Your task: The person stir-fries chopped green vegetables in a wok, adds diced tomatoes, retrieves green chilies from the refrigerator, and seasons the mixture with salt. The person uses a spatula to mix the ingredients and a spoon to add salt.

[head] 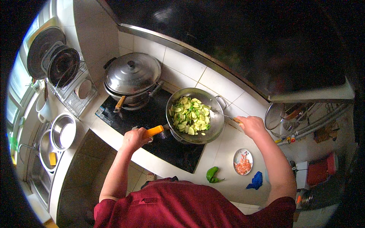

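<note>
My left hand is closed around the yellow handle of a metal wok, which sits over the right part of a black glass cooktop. Inside the wok lies a heap of sliced pale-green vegetable mixed with darker green pieces. My right hand grips a spatula or ladle by its wooden-looking handle, at the wok's right rim. The tool's shaft reaches into the wok; its head is hard to make out against the metal.
A lidded pan occupies the left burner. On the right counter are a plate of chopped pink pieces, a green pepper and a blue cloth. Steel bowls stand by the sink, left. A range hood edge crosses above.
</note>
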{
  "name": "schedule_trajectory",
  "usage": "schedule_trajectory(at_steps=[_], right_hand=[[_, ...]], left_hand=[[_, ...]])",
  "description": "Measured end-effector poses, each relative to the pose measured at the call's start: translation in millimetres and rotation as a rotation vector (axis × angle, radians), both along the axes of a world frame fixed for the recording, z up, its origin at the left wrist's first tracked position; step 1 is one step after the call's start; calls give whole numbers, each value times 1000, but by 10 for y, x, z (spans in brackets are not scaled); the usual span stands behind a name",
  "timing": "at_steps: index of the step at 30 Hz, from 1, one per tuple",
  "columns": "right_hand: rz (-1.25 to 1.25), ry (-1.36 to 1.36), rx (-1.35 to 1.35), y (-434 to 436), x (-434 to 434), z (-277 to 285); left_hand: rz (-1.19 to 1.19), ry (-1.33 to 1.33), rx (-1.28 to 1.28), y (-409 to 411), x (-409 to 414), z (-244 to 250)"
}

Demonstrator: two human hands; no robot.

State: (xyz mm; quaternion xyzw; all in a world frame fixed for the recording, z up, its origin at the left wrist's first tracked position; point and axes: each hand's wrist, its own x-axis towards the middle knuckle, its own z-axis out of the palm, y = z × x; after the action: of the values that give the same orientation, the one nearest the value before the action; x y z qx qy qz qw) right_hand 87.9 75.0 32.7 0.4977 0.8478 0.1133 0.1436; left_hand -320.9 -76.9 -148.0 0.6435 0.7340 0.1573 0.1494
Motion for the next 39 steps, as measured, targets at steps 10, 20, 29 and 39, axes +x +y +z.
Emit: schedule_trajectory(at_steps=[10,20,29,39], right_hand=[[-1001,894,-994,-204,758,-777],[-94,897,-248,-7,201,-1847],[211,462,-6,-466,154,-921],[-49,487,-144,-584,290,-758]], left_hand=[[-30,-9,42,2,14,20],[-40,-6,80,-12,-32,-23],[-30,5,21,-2,-18,-27],[-28,2,-12,7,-18,-7]])
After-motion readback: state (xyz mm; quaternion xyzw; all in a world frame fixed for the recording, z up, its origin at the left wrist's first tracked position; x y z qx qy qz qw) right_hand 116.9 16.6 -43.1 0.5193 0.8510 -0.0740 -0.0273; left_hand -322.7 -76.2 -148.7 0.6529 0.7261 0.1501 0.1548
